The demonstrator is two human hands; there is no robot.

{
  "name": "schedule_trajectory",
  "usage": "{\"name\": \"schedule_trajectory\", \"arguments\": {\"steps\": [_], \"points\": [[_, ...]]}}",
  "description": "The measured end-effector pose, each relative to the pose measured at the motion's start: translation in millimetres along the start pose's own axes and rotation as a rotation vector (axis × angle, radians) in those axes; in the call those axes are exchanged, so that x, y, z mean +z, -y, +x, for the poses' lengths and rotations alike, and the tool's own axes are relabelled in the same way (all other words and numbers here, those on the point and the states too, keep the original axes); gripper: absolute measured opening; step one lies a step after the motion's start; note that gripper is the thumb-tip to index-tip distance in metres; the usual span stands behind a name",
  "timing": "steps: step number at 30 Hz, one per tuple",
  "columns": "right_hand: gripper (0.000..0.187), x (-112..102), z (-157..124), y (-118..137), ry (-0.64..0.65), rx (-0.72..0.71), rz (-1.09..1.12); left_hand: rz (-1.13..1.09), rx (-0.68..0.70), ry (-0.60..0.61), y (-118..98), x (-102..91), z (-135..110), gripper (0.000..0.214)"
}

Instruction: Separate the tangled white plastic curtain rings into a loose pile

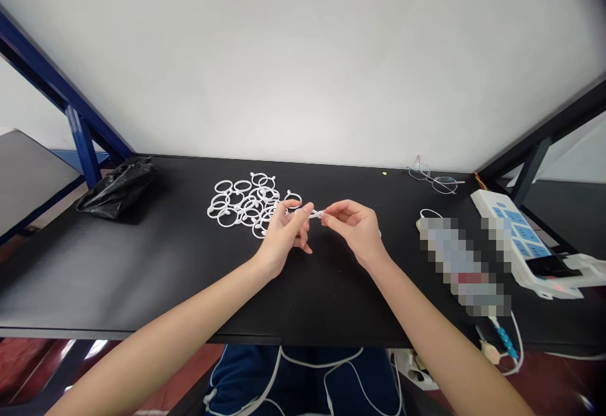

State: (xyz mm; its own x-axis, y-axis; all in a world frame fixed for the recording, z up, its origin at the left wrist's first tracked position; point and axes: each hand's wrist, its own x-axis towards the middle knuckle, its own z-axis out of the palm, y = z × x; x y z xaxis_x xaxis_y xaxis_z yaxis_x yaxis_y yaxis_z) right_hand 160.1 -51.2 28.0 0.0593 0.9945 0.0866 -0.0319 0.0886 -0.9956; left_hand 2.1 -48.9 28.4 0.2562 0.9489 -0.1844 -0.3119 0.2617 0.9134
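My left hand and my right hand meet over the middle of the black table. Between their fingertips is a small white ring, seen nearly edge-on. My left thumb and index finger pinch its left side, the other fingers curling below. At its right side, my right thumb and fingertips close on it. Just left of my left hand lies a loose pile of white plastic rings with small knobs, several overlapping. Part of the pile is hidden behind my left fingers. A bit of white shows beside my right wrist, too small to name.
A crumpled black plastic bag lies at the table's left end. Wire-framed glasses rest at the back right. On the right are a blurred-out object with a cable and a white power strip. A white wall stands behind the table.
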Motion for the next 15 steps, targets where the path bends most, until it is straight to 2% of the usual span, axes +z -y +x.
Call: {"name": "schedule_trajectory", "arguments": {"steps": [4, 7, 12, 15], "points": [[0.026, -1.1, -1.2, 3.4, 0.076, 0.032, 0.052, 0.145, -0.002, 0.115, 3.4, 1.1, -0.9, 0.039], [0.027, -2.6, -0.9, 4.4, 0.098, 0.04, 0.094, 0.236, 0.031, 0.154, 5.9, 0.7, -0.4, 0.038], [0.029, -1.2, 0.1, 3.0, 0.12, 0.029, 0.108, 0.256, 0.041, 0.255, 9.1, 1.4, -0.2, 0.04], [0.043, 0.9, -1.5, 0.2, 0.109, -0.013, 0.051, 0.237, 0.01, 0.317, 9.9, 2.1, -1.6, 0.038]]}}
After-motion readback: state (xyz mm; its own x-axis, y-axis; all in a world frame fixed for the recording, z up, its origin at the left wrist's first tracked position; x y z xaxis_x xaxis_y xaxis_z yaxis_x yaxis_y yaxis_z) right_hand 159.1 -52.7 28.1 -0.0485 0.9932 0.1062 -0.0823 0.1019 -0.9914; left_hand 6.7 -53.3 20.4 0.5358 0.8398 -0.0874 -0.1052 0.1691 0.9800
